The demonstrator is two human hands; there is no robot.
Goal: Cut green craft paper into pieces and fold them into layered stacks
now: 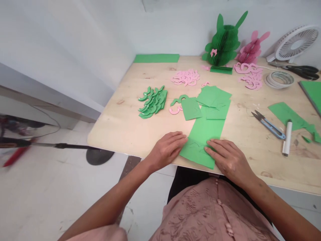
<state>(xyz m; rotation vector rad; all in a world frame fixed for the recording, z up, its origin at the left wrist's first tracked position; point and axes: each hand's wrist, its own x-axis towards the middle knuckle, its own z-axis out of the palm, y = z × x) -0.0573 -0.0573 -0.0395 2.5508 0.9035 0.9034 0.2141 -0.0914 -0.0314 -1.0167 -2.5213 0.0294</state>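
Observation:
A long green paper strip [209,129] lies near the table's front edge, with curvy pencil lines drawn on its near part. My left hand [167,147] is closed at the strip's left edge, fingertips on the paper. From the right, my right hand [228,157] has its fingers bent over the other edge, close to the drawn line. Both thumbs are mostly hidden. Smaller green paper pieces [213,96] overlap the strip's far end. Beside them sit a green rounded-corner piece [191,108], a wavy green cutout [179,99] and a pink curved cutout [175,110].
Green cutouts [152,102] and pink cutouts [185,77] form piles. Right: blue thread snips [269,124], a marker [287,137], green scraps [288,113], a tape roll [279,80] and black-handled scissors [301,69]. Behind: green [223,43] and pink [251,48] paper rabbits, a white fan [296,43].

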